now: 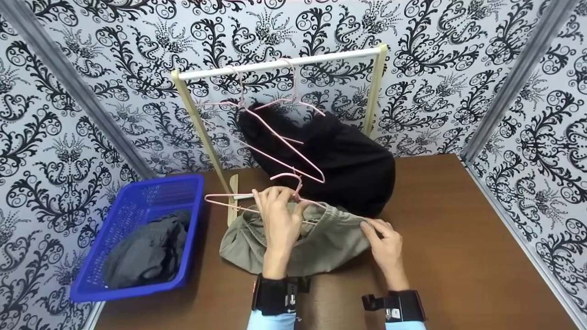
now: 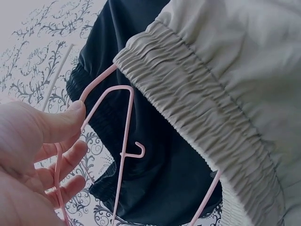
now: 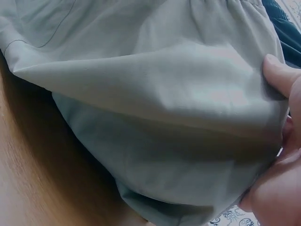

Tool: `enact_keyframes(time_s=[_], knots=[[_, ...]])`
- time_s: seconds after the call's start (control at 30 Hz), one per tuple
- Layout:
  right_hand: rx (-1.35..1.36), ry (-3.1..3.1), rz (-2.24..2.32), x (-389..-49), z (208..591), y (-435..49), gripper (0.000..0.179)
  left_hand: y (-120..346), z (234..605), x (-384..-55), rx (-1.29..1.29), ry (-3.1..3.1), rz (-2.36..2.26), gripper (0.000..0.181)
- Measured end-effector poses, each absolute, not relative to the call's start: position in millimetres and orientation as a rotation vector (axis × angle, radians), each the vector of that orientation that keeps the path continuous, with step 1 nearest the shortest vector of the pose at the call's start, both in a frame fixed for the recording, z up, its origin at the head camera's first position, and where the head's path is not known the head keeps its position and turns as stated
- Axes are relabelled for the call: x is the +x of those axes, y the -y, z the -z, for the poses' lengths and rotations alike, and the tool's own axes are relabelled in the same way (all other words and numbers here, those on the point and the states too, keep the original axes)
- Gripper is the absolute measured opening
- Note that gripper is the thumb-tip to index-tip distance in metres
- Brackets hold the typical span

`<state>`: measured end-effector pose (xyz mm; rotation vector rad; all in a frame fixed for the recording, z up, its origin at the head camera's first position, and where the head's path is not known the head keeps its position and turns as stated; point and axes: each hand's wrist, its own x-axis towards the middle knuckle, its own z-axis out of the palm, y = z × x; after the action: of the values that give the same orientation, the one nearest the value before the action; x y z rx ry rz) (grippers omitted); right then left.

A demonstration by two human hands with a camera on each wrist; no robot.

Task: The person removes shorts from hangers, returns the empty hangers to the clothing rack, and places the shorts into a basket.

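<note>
In the head view, khaki pants (image 1: 339,233) with a gathered elastic waistband are held just above the table. One arm of a pink clothes hanger (image 1: 316,202) is inside the waistband, while its other arm sticks out at the left. My left hand (image 1: 277,217) pinches the hanger by its neck, under the hook; the left wrist view shows the thumb (image 2: 70,117) against the pink wire. With thumb and fingers, my right hand (image 1: 385,240) pinches the right side of the pants near the waistband. Cloth hides part of those fingers in the right wrist view.
Behind the hands stands a rack with a white bar (image 1: 321,58). On it hang a bare pink hanger (image 1: 270,130) and a black garment (image 1: 348,160) on another hanger. A blue basket (image 1: 195,229) with dark clothing (image 1: 146,252) is at the left. Patterned walls enclose the brown table (image 1: 458,256).
</note>
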<state>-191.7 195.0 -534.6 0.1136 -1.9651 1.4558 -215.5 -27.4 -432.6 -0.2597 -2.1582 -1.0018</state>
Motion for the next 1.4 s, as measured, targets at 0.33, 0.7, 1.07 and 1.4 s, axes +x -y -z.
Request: enact_keyframes(time_s=[0.33,0.7,1.07,1.4], knots=[[0.012,1.904,-1.457,-184,516,-190,0.008,31,430,-219,-0.246,2.158,0.959,0.023],[-0.157,2.016,-1.447,-194,542,-210,0.009,41,426,-219,-0.257,2.177,0.940,0.021],[-0.188,2.044,-1.458,-190,543,-218,0.012,47,423,-219,-0.282,2.240,0.871,0.009],[-0.258,2.098,-1.403,-190,552,-225,0.012,50,419,-216,-0.248,2.247,0.861,0.009]])
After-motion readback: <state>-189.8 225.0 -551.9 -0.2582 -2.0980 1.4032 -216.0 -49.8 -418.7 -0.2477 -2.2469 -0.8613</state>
